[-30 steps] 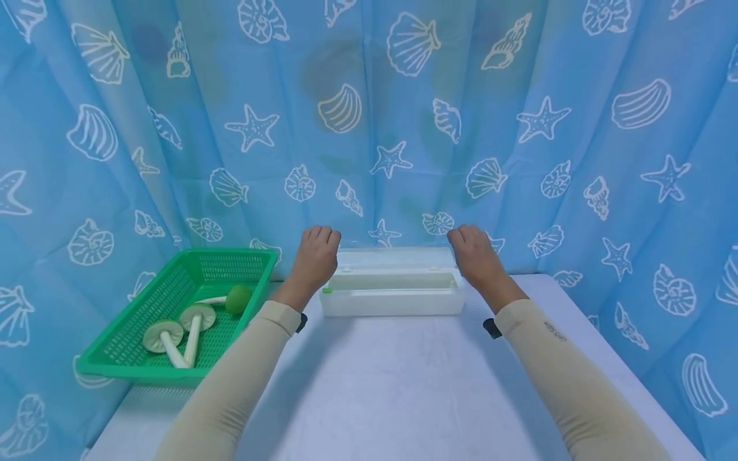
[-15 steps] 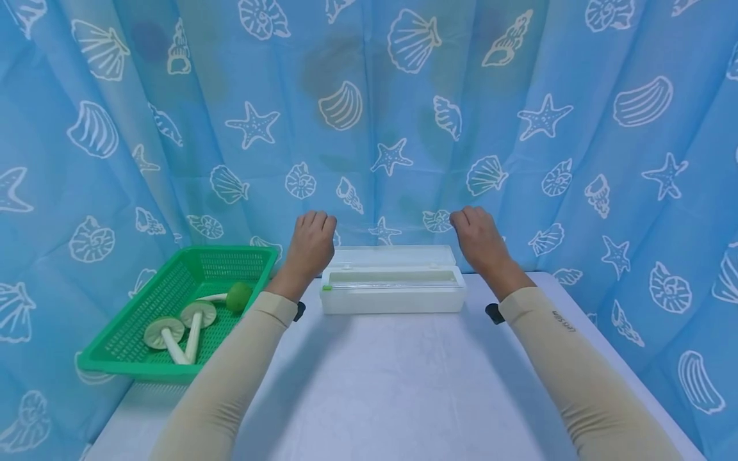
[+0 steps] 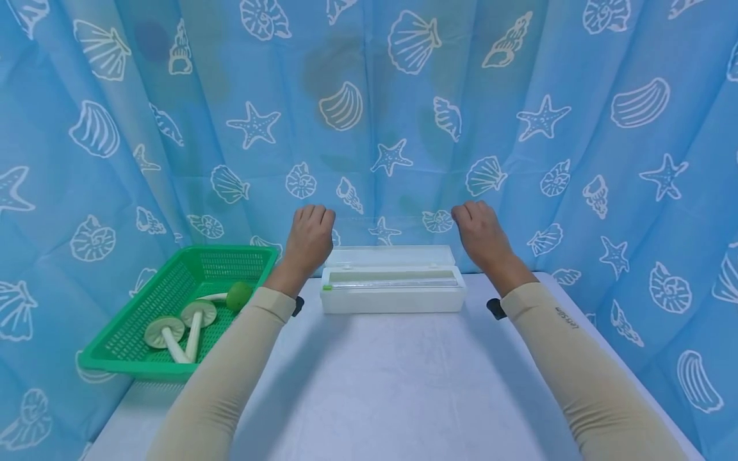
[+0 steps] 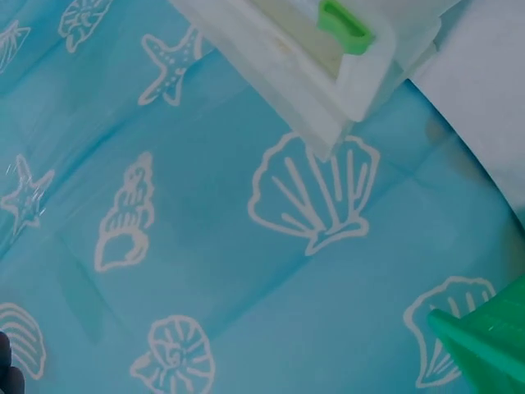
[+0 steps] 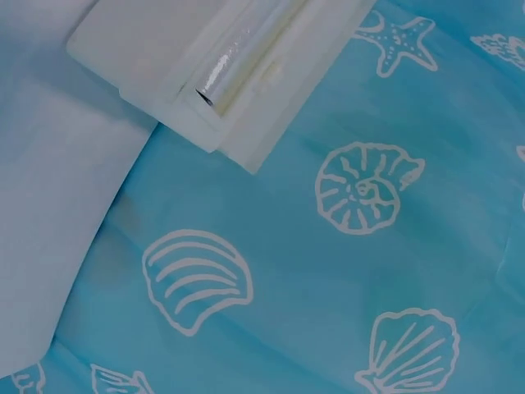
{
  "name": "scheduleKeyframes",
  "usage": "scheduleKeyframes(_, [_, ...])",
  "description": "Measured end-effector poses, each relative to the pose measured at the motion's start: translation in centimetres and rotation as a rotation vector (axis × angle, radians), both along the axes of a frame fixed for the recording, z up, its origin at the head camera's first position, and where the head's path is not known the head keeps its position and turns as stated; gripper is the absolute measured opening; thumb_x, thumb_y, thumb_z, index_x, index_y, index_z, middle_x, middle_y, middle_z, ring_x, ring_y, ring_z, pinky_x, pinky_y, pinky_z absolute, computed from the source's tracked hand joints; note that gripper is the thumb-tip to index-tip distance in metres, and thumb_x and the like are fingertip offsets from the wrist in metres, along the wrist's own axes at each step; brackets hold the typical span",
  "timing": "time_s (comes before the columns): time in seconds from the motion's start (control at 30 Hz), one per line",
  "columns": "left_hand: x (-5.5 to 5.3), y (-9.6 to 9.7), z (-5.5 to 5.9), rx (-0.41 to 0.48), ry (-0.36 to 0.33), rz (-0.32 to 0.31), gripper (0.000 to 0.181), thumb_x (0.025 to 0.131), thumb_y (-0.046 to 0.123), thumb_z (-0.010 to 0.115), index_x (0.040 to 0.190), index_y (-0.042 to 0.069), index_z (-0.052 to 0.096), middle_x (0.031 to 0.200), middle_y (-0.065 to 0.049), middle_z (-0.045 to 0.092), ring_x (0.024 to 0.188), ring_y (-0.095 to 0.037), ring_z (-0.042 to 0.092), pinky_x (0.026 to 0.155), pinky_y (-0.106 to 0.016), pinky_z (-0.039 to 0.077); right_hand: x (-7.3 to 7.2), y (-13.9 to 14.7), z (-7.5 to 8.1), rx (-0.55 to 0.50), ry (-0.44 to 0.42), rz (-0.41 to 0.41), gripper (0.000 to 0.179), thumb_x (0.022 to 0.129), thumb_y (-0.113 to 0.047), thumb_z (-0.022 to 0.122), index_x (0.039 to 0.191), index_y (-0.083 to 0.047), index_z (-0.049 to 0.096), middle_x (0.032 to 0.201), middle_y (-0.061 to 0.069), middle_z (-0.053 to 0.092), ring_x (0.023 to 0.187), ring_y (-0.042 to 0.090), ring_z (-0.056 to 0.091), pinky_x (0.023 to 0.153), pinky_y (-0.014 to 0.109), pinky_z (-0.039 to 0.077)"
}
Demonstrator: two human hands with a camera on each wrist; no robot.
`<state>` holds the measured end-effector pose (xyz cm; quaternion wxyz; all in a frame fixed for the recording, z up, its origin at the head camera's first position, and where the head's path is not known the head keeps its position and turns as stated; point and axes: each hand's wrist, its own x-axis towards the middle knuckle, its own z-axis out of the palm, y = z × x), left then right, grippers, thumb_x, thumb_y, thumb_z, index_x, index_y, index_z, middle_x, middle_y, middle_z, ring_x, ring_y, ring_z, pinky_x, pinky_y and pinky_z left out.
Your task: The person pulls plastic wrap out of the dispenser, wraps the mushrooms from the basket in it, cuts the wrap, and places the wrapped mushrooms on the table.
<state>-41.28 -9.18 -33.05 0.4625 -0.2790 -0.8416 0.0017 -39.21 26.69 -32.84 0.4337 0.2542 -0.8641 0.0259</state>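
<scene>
A white cling film dispenser (image 3: 393, 302) stands at the back of the table, its lid (image 3: 392, 257) tilted up behind it. A green slider (image 4: 344, 29) sits at the left end of its cutter strip. Inside, the shiny roll (image 5: 238, 70) shows in the right wrist view. Both hands are raised above and beyond the box, fingers curled. My left hand (image 3: 308, 237) and my right hand (image 3: 480, 235) grip the two sides of a clear sheet of cling film (image 3: 403, 221), stretched between them. The film's edge shows only faintly; the fingertips are hidden behind the knuckles.
A green mesh basket (image 3: 132, 370) stands at the left of the table, holding mushrooms (image 3: 196, 323) with white stems and green caps. A blue curtain (image 3: 369, 128) with shell prints hangs right behind the table (image 3: 392, 384), which has a white cover.
Both hands have risen and moved farther from me, drawing cling film up out of the dispenser. Over the last half second they rise only slightly. The basket has not moved.
</scene>
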Motion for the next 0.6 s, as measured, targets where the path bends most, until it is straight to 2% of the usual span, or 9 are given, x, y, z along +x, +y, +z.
scheduleKeyframes(0.33, [0.2, 0.4, 1.5, 0.004, 0.013, -0.022, 0.011, 0.090, 0.001, 0.059, 0.101, 0.000, 0.059, 0.088, -0.012, 0.054, 0.084, -0.028, 0.049, 0.075, -0.037, 0.040, 0.5, 0.4, 1.1, 0.007, 0.032, -0.002, 0.017, 0.092, 0.004, 0.062, 0.108, 0.002, 0.055, 0.091, 0.015, 0.052, 0.084, 0.031, 0.051, 0.073, 0.037, 0.049])
scheduleKeyframes(0.6, [0.4, 0.6, 2.5, -0.005, 0.003, 0.003, 0.012, 0.091, 0.002, 0.059, 0.103, 0.000, 0.059, 0.091, -0.012, 0.054, 0.088, -0.028, 0.049, 0.078, -0.037, 0.040, 0.8, 0.5, 2.0, 0.027, 0.050, 0.003, 0.016, 0.092, 0.006, 0.060, 0.107, 0.003, 0.054, 0.089, 0.016, 0.052, 0.081, 0.031, 0.051, 0.070, 0.038, 0.048])
